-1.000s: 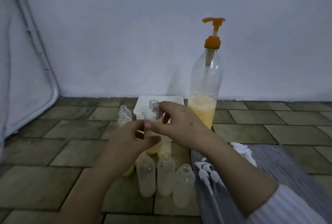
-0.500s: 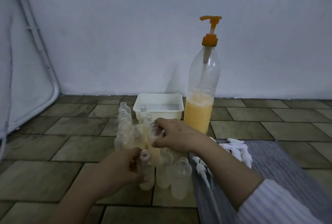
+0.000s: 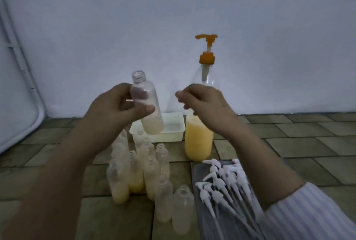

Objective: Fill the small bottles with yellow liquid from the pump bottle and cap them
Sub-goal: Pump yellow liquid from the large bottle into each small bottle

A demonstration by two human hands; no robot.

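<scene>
My left hand grips a small clear uncapped bottle, raised in the air and tilted slightly left at the neck. My right hand hovers to its right with fingers loosely curled, holding nothing, in front of the tall pump bottle. That bottle has an orange pump head and yellow liquid in its lower part. Several small uncapped bottles stand clustered on the floor below my hands; two at the left hold yellow liquid. White pump caps lie in a heap on a grey mat.
A white rectangular tub sits behind the cluster, left of the pump bottle. The floor is brown tile, with a pale wall behind. A white curved frame stands at the far left.
My left hand has lifted a small bottle from the cluster up to chest height. My right hand left the cluster and rose beside it. The view tilted upward.
</scene>
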